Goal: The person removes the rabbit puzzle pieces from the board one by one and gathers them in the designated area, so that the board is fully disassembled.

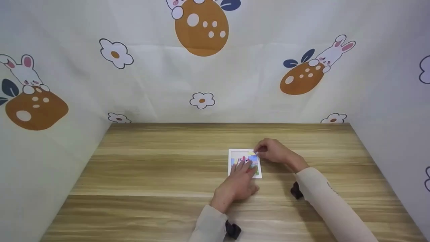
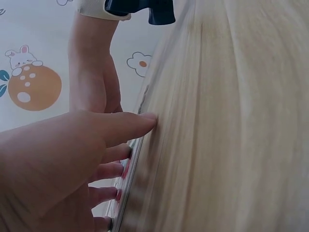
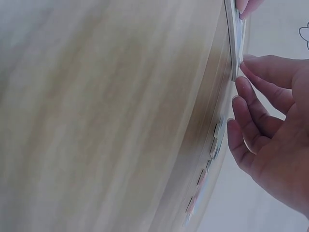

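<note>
Puzzle point(image 1: 253, 159) lies on wooden table point(image 1: 151, 168), right of centre. Left hand point(image 1: 238, 181) rests on it, fingers outstretched. Right hand point(image 1: 274, 151) at its far right corner, thumb and forefinger close together; can't tell whether they grip anything.

A white-framed, colourful puzzle point(image 1: 239, 154) (pale and blank upper left) lies flat on wood point(image 1: 151, 161).
</note>
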The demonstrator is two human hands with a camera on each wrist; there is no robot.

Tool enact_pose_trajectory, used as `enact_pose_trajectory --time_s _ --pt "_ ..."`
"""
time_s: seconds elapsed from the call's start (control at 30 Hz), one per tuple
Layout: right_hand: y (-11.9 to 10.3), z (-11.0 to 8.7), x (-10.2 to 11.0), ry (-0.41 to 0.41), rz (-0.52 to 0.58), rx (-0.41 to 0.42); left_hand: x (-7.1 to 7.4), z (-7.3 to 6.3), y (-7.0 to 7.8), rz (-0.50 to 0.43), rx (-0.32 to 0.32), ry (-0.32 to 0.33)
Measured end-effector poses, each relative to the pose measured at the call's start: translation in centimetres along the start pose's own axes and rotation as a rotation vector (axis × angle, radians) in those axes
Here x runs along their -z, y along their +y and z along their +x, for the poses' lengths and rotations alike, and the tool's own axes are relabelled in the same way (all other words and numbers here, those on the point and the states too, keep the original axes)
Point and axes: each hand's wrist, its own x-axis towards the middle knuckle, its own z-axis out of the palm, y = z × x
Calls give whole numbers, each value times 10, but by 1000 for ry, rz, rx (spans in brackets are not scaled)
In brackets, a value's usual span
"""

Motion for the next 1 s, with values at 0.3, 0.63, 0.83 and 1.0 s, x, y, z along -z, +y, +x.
enact_pose_trajectory --time_s 0.3,0.63,0.83,1.0 --pt "-4 3 -1 -2 -15 -29 -1 0 0 2 3 -2" --pt "-3 4 0 2 -12 -73 -2 2 0 2 22 -19" --pt "-3 3 1 9 23 -73 -1 1 1 0 24 -21" --pt "-4 3 1 -2 77 -51 -1 1 1 6 10 -7"
